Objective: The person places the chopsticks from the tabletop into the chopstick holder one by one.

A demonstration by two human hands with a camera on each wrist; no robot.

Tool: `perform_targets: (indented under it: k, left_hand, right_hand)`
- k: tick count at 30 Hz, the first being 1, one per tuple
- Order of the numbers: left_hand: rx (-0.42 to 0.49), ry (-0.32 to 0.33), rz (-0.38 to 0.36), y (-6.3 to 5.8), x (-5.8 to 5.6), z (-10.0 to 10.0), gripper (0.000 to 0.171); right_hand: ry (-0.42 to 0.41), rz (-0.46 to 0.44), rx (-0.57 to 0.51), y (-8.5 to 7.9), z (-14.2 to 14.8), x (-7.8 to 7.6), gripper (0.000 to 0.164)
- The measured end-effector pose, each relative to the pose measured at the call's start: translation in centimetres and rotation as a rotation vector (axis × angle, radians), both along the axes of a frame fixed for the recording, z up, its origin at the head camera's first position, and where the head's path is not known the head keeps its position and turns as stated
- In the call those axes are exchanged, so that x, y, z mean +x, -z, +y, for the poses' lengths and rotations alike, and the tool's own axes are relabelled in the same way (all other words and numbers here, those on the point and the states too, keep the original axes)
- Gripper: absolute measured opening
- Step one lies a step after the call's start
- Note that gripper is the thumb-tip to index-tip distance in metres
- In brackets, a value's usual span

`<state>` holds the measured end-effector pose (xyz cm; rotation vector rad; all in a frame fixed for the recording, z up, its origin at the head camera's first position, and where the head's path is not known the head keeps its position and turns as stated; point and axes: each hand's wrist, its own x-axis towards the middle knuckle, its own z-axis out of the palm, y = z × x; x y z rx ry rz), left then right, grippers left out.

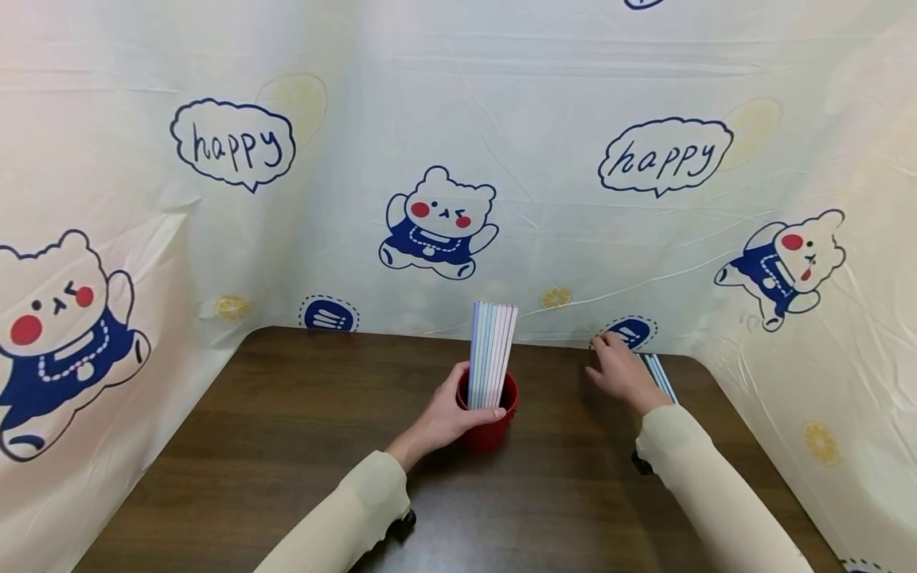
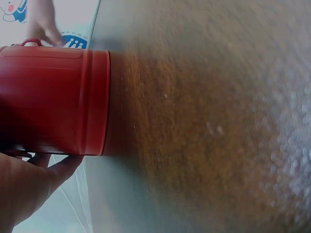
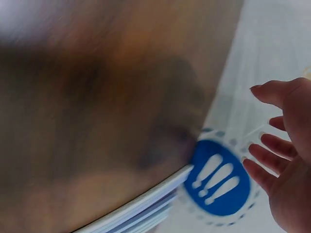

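Observation:
A red bucket (image 1: 485,438) with a small side handle stands on the table, and a bundle of slim pastel sticks (image 1: 490,354) rises upright from it. My left hand (image 1: 446,414) grips the bucket at its rim, thumb across the front, fingers partly hidden behind the left side. At the back right, my right hand (image 1: 622,372) hovers with nothing in it; in the right wrist view its fingers (image 3: 272,160) are loosely bent and apart. Just beyond that hand lie several slim blue and white sticks (image 1: 659,377), partly hidden by hand and sleeve.
The dark wooden table (image 1: 286,446) reaches back to a pale printed cloth (image 1: 544,159) hanging along the back and both sides. A round blue print (image 3: 221,182) on the cloth sits near the table's back edge.

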<state>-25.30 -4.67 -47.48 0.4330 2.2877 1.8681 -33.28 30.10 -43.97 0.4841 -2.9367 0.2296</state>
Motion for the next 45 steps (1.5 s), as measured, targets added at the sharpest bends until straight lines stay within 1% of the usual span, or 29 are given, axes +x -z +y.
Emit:
perform_targets:
  k: [1, 3, 6, 9, 12, 16, 20, 24, 30, 32, 34, 38, 40, 42, 45]
  left_hand:
    - [0.0, 0.001, -0.002, 0.0, 0.0, 0.0, 0.085]
    - [0.0, 0.003, -0.005, 0.1, 0.1, 0.0, 0.085]
    - [-0.003, 0.003, -0.009, 0.2, 0.1, 0.0, 0.086]
    - [-0.004, 0.001, -0.01, 0.2, 0.1, 0.0, 0.088]
    - [-0.001, 0.002, -0.009, 0.1, 0.1, 0.0, 0.088]
    - [0.002, 0.001, -0.006, 0.0, 0.1, 0.0, 0.084]
    - [0.003, 0.001, -0.004, -0.1, 0.1, -0.1, 0.082]
    - [0.003, 0.002, -0.003, -0.1, 0.1, -0.1, 0.084]
    - [-0.004, 0.003, 0.003, -0.1, 0.1, -0.1, 0.086]
    - [-0.007, 0.004, 0.003, -0.1, 0.1, -0.1, 0.087]
    - [-0.004, 0.005, 0.002, 0.0, 0.1, -0.1, 0.087]
    - [-0.001, 0.004, 0.001, 0.0, 0.1, 0.0, 0.087]
    - [-0.002, 0.002, 0.0, 0.0, 0.1, 0.0, 0.086]
    - [-0.002, 0.0, 0.0, 0.0, 0.1, 0.0, 0.084]
    - [-0.005, -0.003, -0.005, -0.1, 0.1, 0.0, 0.084]
  right_hand:
    - [0.007, -0.002, 0.032, 0.4, 0.6, 0.0, 0.058]
    - [0.02, -0.022, 0.064, 1.1, 1.6, 0.0, 0.058]
    - [0.044, -0.049, 0.091, 2.0, 3.0, 0.1, 0.059]
    - [0.061, -0.073, 0.099, 2.6, 4.0, 0.2, 0.064]
    - [0.084, -0.094, 0.085, 3.1, 5.0, 0.2, 0.064]
    - [0.094, -0.104, 0.049, 3.4, 6.0, 0.2, 0.052]
    - [0.082, -0.121, 0.029, 3.5, 6.5, 0.1, 0.044]
    - [0.072, -0.119, 0.008, 3.7, 6.7, 0.0, 0.039]
    - [0.043, -0.089, -0.083, 4.2, 6.6, -0.2, 0.029]
    - [0.057, -0.103, -0.132, 4.3, 6.5, -0.3, 0.027]
    - [0.084, -0.123, -0.186, 4.4, 6.4, -0.4, 0.031]
    - [0.171, -0.209, -0.309, 4.4, 6.1, -0.6, 0.047]
    - [0.222, -0.235, -0.343, 4.4, 5.9, -0.6, 0.051]
    - [0.267, -0.239, -0.358, 4.3, 5.6, -0.6, 0.051]
    - [0.31, -0.218, -0.366, 4.4, 5.1, -0.7, 0.042]
